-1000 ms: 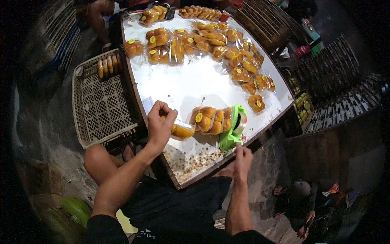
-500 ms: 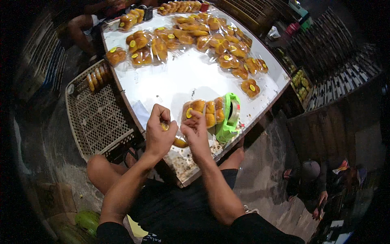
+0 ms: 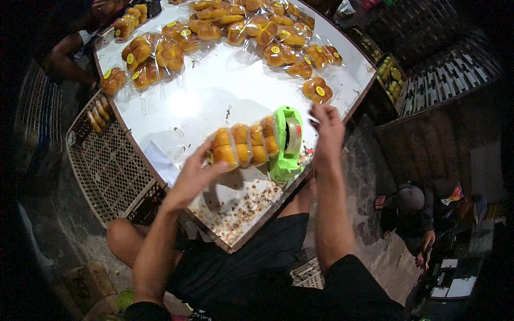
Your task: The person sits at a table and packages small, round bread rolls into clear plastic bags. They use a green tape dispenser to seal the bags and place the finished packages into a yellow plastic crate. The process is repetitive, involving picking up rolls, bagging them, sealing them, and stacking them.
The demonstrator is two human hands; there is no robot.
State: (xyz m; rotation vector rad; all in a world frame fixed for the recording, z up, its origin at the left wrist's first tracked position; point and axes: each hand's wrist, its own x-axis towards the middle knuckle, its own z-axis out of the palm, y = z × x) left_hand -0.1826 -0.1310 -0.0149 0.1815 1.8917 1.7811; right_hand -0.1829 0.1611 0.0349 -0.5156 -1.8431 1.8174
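Note:
A row of bagged golden buns (image 3: pixel 243 145) stands on the table, its right end against a green tape dispenser (image 3: pixel 285 171). My left hand (image 3: pixel 194 175) grips the row's left end, with thumb and fingers on either side of the last pack. To the right of the dispenser, over the table's edge, my right hand (image 3: pixel 327 134) is raised, its fingers half curled and apart from the thumb. Nothing shows in it. A clear roll of tape (image 3: pixel 293 136) sits in the dispenser.
More bagged buns (image 3: pixel 257 29) with yellow labels cover the far part of the white table (image 3: pixel 209 96). Crumbs lie at its near corner. A plastic crate (image 3: pixel 115 166) holding bun packs stands at the left. One person sits far left; another crouches (image 3: pixel 412 200) at right.
My left hand has set a bun pack against the row's left end, making the row longer. My right hand has moved rightward, past the dispenser. The view has shifted too.

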